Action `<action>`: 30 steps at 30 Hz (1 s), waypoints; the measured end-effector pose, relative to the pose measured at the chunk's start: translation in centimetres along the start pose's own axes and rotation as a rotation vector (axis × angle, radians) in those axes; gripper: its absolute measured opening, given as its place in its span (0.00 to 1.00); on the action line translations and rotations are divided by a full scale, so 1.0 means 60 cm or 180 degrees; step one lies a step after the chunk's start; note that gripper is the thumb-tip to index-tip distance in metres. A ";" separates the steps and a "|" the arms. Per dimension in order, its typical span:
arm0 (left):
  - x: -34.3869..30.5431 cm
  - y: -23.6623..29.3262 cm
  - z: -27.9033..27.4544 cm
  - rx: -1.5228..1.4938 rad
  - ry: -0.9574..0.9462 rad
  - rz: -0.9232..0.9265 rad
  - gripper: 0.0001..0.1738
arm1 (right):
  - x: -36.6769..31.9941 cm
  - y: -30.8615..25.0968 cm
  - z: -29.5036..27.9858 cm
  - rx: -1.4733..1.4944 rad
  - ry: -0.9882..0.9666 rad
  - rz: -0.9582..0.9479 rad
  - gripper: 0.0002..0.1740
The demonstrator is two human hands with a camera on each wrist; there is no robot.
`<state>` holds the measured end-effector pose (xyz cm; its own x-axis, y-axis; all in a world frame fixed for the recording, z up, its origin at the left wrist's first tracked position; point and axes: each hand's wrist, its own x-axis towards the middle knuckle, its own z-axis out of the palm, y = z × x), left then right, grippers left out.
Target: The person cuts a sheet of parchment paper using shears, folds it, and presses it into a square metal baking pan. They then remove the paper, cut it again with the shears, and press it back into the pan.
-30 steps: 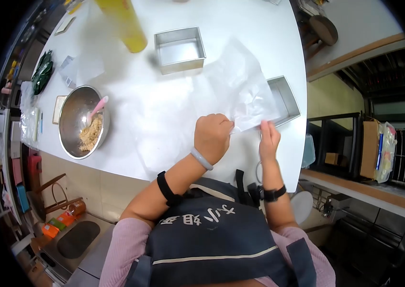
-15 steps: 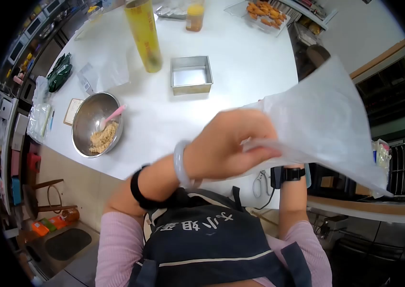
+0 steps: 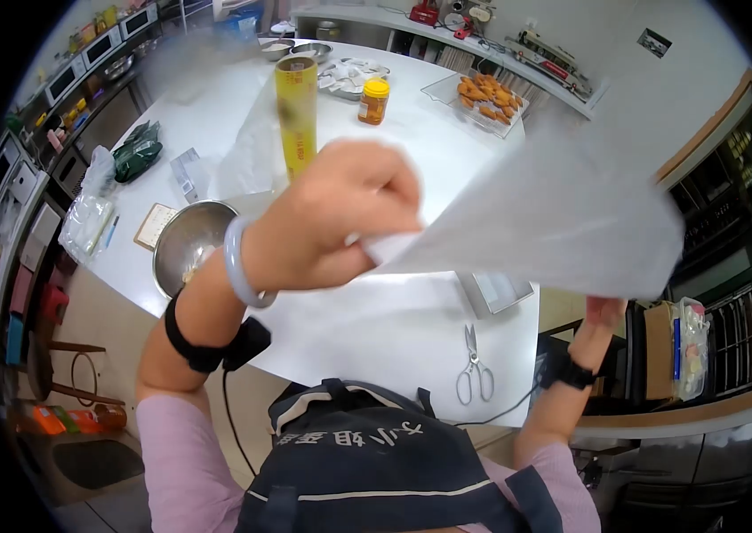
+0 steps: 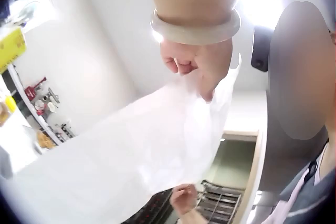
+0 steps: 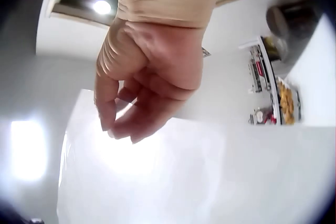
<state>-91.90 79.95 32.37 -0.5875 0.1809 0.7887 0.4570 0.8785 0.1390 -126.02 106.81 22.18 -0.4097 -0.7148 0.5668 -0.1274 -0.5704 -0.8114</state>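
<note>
A translucent white paper sheet [image 3: 563, 222] is held up in the air, spread between both hands. By one corner the left hand [image 3: 332, 213] pinches it between thumb and fingers, and the left wrist view shows this grip under a pale bangle. At the sheet's lower right edge is the right hand [image 3: 605, 311], its fingers partly hidden by the paper. In the right wrist view the fingers of the right hand [image 5: 144, 87] curl with the tips at the sheet's edge [image 5: 194, 155]. A metal tin [image 3: 499, 295] lies beneath the sheet, partly covered.
Scissors [image 3: 474, 369] lie near the white table's front edge. A metal bowl [image 3: 182, 238] is partly behind the left forearm. Farther back are a yellow roll [image 3: 296, 111], an orange jar [image 3: 374, 102] and a tray of browned food [image 3: 489, 96].
Both hands and the sheet have risen off the table and the tin, and the hands have moved apart. The view has tilted up, showing more of the room.
</note>
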 end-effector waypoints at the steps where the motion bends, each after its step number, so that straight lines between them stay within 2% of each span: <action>1: -0.029 0.004 0.005 -0.0082 -0.0082 -0.0203 0.15 | -0.029 0.010 0.002 0.0019 0.0482 -0.0125 0.24; 2: -0.063 0.010 0.013 -0.0026 -0.0209 -0.0359 0.16 | -0.059 0.025 -0.002 0.0035 0.0968 -0.0226 0.20; 4: -0.137 0.021 0.039 -0.0042 -0.0385 -0.0555 0.17 | -0.130 0.072 -0.070 -0.0280 -0.0290 0.0076 0.12; 8: -0.303 0.028 0.123 0.0252 -0.0620 -0.1249 0.16 | -0.227 0.146 0.020 -0.1128 -0.0002 0.1189 0.07; 11: -0.432 0.028 0.187 0.0367 -0.0701 -0.1752 0.16 | -0.289 0.226 0.058 -0.1310 0.0066 0.1577 0.04; 13: -0.498 0.029 0.224 0.0377 -0.0798 -0.2031 0.14 | -0.324 0.274 0.068 -0.2031 -0.0200 0.1376 0.06; 14: -0.525 0.028 0.239 0.0393 -0.0776 -0.2174 0.12 | -0.332 0.288 0.074 -0.2021 -0.0177 0.1439 0.06; 16: -0.576 0.027 0.265 0.0370 -0.0791 -0.2346 0.09 | -0.341 0.305 0.091 -0.3554 -0.0794 0.0454 0.11; 17: -0.603 0.024 0.279 0.0292 -0.0832 -0.2656 0.07 | -0.345 0.306 0.103 -0.3559 -0.0730 0.0517 0.16; 18: -0.619 0.024 0.286 0.0217 -0.0871 -0.2971 0.05 | -0.344 0.300 0.118 -0.3552 -0.0740 0.0576 0.16; 20: -0.620 0.027 0.286 0.0240 -0.0816 -0.3033 0.04 | -0.350 0.289 0.141 -0.2989 -0.0508 0.2161 0.18; 21: -0.621 0.030 0.286 0.0300 -0.0733 -0.3069 0.03 | -0.362 0.298 0.136 -0.2977 -0.0524 0.2236 0.18; 23: -0.631 0.033 0.286 0.0177 -0.0752 -0.3245 0.03 | -0.384 0.325 0.119 -0.2358 -0.1055 0.1908 0.16; 24: -0.634 0.032 0.285 0.0106 -0.0724 -0.3362 0.02 | -0.385 0.326 0.120 -0.2339 -0.1062 0.1951 0.16; 26: -0.638 0.031 0.279 0.0047 -0.0728 -0.3248 0.04 | -0.380 0.328 0.118 -0.1793 -0.0930 0.2065 0.16; 27: -0.632 0.033 0.273 0.0203 -0.0685 -0.2987 0.05 | -0.373 0.332 0.112 -0.1279 -0.0533 0.2533 0.13; 28: -0.629 0.034 0.270 0.0354 -0.0645 -0.2721 0.07 | -0.371 0.334 0.108 -0.1268 -0.0528 0.2552 0.13; 30: -0.633 0.038 0.270 0.0366 -0.0717 -0.2913 0.07 | -0.369 0.331 0.102 -0.2005 -0.0862 0.2176 0.10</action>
<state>-79.41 82.25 -6.96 -0.8055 -0.5291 0.2671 -0.3063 0.7574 0.5767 -113.98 108.83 -5.59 -0.3630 -0.9257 -0.1062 -0.4320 0.2682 -0.8611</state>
